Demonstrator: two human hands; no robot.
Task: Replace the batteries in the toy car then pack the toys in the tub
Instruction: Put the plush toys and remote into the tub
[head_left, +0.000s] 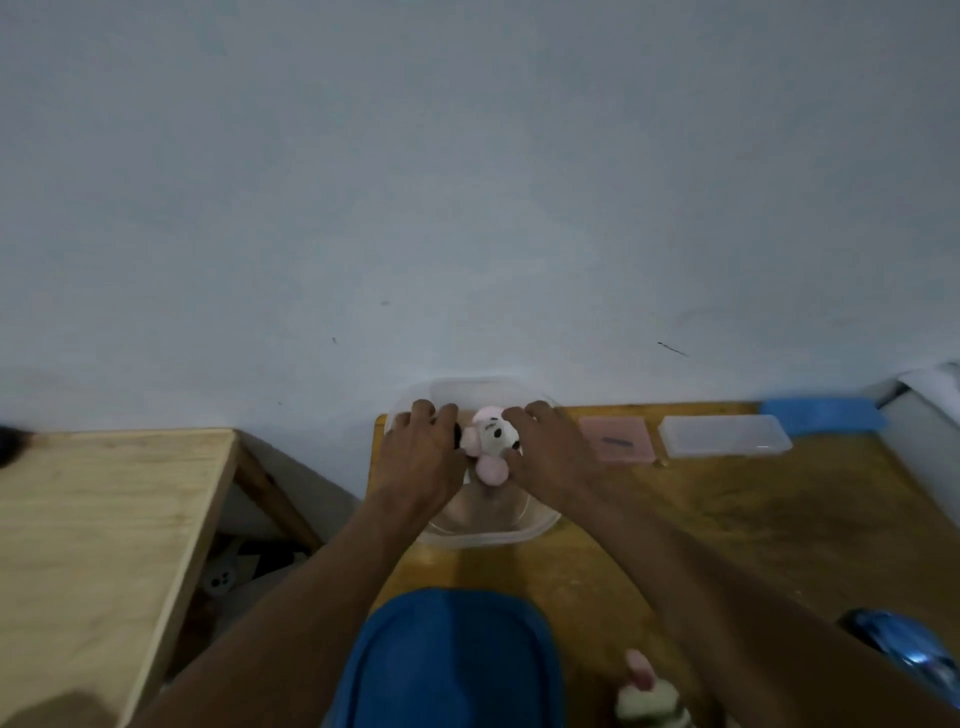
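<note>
Head view, our near-to-far list. Nearest, a blue tub lid lies on the wooden table. Right of it, at the frame's bottom edge, sits a second plush toy, blurred. Further right is a glossy blue toy car, partly cropped. Beyond the lid stands the clear tub. Over its far half we hold a white-and-pink plush dog: our left hand and right hand flank it, fingers curled against its sides. Whether it touches the tub's floor we cannot tell. Right of the tub, in a row: a pink flat case, a clear rectangular box, a blue lid. Left, apart from the table, a pale wooden surface.
</note>
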